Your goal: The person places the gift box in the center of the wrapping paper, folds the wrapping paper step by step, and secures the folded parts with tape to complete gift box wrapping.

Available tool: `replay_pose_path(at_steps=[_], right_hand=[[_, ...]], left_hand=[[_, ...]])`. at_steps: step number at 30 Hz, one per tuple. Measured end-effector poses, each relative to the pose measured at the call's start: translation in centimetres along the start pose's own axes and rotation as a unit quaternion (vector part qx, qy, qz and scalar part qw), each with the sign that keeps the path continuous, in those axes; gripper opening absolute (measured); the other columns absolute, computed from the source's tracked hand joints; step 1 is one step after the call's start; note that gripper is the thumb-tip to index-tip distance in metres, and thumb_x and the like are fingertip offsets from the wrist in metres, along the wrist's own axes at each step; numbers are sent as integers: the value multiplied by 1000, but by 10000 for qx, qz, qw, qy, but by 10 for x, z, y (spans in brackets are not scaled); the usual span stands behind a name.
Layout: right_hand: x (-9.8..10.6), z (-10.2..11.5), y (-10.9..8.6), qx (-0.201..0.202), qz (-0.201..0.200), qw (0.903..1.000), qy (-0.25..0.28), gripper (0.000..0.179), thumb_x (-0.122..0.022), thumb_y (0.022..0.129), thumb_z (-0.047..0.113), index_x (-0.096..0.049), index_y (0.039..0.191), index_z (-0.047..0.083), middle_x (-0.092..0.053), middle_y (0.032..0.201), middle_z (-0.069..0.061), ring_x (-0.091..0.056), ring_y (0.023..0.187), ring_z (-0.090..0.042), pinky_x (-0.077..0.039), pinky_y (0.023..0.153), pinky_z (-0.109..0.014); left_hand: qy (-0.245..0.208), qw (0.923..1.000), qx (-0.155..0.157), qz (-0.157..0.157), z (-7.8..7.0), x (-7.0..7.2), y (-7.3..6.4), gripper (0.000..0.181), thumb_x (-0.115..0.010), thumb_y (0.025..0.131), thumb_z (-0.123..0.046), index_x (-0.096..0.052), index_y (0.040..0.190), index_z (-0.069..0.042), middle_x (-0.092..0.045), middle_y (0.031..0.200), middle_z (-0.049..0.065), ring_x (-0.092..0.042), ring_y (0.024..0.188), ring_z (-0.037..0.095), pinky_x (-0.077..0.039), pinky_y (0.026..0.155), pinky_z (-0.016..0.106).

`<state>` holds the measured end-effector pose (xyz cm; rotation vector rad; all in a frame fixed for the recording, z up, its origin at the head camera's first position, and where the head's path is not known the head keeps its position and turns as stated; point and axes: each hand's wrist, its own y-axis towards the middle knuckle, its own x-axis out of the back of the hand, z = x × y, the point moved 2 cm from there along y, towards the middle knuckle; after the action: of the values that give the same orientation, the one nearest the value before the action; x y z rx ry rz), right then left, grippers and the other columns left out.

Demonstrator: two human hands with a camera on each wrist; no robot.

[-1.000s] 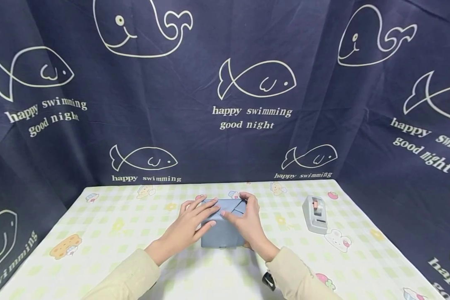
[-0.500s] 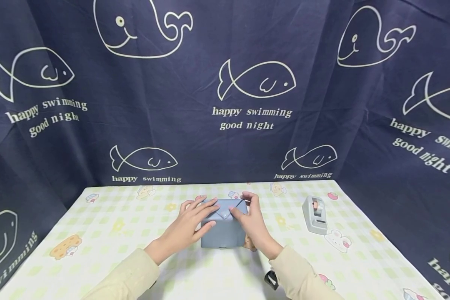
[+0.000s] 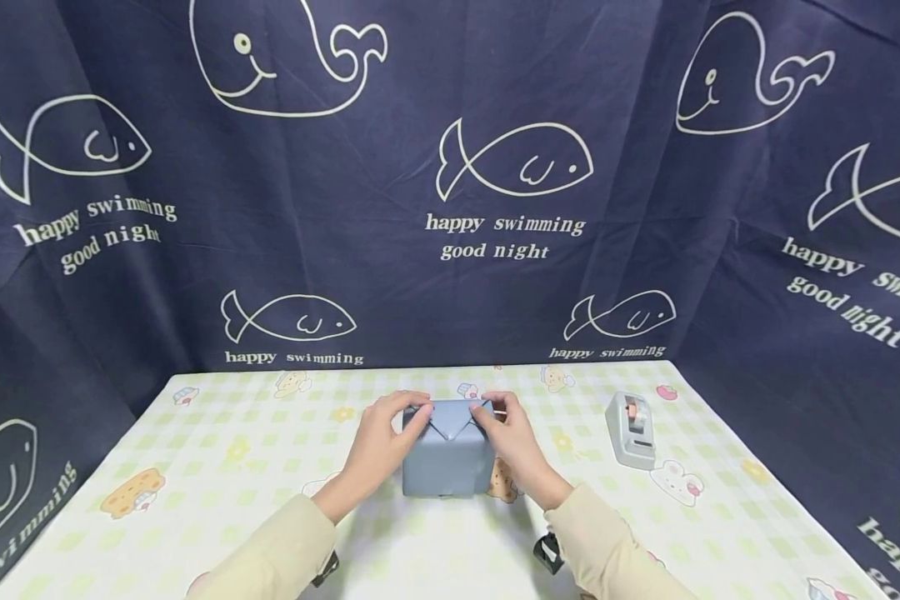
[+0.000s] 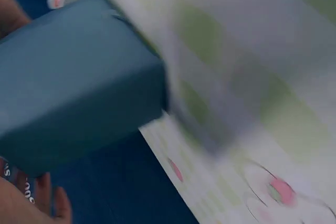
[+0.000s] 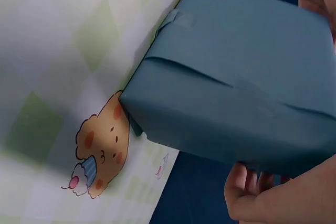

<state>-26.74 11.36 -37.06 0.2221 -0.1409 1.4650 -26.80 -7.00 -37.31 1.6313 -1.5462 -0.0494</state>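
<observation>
A box wrapped in blue-grey paper (image 3: 450, 468) stands upright at the middle of the table. A pointed paper flap (image 3: 452, 417) is folded over its top end, with the tip toward me. My left hand (image 3: 385, 435) grips the top left edge, its thumb on the folded paper. At the top right corner my right hand (image 3: 515, 435) does likewise, thumb on top and fingers bent over the far edge. Fold lines cross the wrapped side (image 5: 247, 51) in the right wrist view. Fingertips behind the box are partly hidden.
A grey tape dispenser (image 3: 632, 429) with a small roll stands to the right. The table wears a green-checked cartoon cloth (image 3: 217, 517). A dark blue curtain (image 3: 390, 275) with fish drawings rises behind it and along both sides.
My left hand has gone from lying flat across the top to gripping the left edge. My right thumb has slid outward to the right corner, exposing the pointed flap. The box stays put.
</observation>
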Motion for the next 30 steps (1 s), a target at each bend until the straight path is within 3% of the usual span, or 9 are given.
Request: replay_pose_path(at_steps=[4,8,10,13,15,17,20,23,30], right_hand=[[4,-2,2,-67,14,9999,-117,32,-61,86,24,-53,106,1,-52,105,-11,-50,94,-20,-42,73,-24],[9,-3,1,-359,265,9979,-476,39,-61,86,32,-51,106,-1,-52,106,-14,-50,96,-23,-44,79,-31],[13,-2,-1,-579,467,9941,-784,48,-59,87,38,-50,109,-3,-52,109,-16,-51,98,-25,-45,82,-36],[17,1,-3,-885,925,9868,-991,55,-55,87,45,-50,110,-4,-56,97,-14,-56,82,-22,-49,70,-33],[18,3,-4,-1004,1179,9821,-1077,55,-52,88,47,-53,107,-4,-58,86,-10,-56,70,-18,-49,61,-30],[18,4,-5,-1046,1365,9795,-1050,53,-49,90,47,-55,105,-4,-57,77,-7,-53,61,-13,-49,55,-28],[17,5,-7,-958,1455,9791,-1048,51,-46,93,43,-57,107,-4,-61,81,-8,-57,67,-14,-52,62,-32],[17,6,-8,-748,1403,9823,-993,48,-48,93,40,-56,109,-5,-61,87,-10,-57,73,-14,-51,67,-33],[20,-2,-7,219,1130,9911,-670,40,-63,86,26,-53,111,-5,-60,102,-14,-59,93,-20,-51,78,-31]], left_hand=[[-575,9934,990,-45,2,-3,7,21,-70,79,-19,-67,99,-15,-68,101,0,-63,92,20,-50,78,33],[-711,9750,2053,465,4,-2,6,42,-68,81,-28,-58,115,-7,-64,112,11,-61,99,29,-49,85,39],[-649,9588,2596,950,6,-1,3,58,-62,83,-41,-51,124,-1,-59,119,17,-59,104,32,-49,87,41],[-766,9228,3334,1772,7,3,-1,78,-53,82,-58,-46,124,7,-57,111,21,-60,96,33,-51,82,43],[-898,9003,3680,2144,6,5,-5,82,-49,81,-64,-46,119,9,-56,103,19,-61,85,31,-53,73,42],[-1059,8866,3854,2327,4,6,-6,79,-48,82,-64,-48,113,9,-54,95,15,-60,75,28,-54,68,40],[-1167,8843,3805,2443,1,7,-6,76,-47,84,-61,-48,114,9,-55,98,16,-61,74,27,-54,69,42],[-1286,8877,3593,2576,-1,7,-5,71,-46,87,-57,-50,117,7,-59,101,15,-61,81,25,-53,73,46],[-1460,9306,2400,2347,8,1,-8,57,-51,90,-47,-49,129,-5,-57,124,14,-52,117,33,-42,96,46]])
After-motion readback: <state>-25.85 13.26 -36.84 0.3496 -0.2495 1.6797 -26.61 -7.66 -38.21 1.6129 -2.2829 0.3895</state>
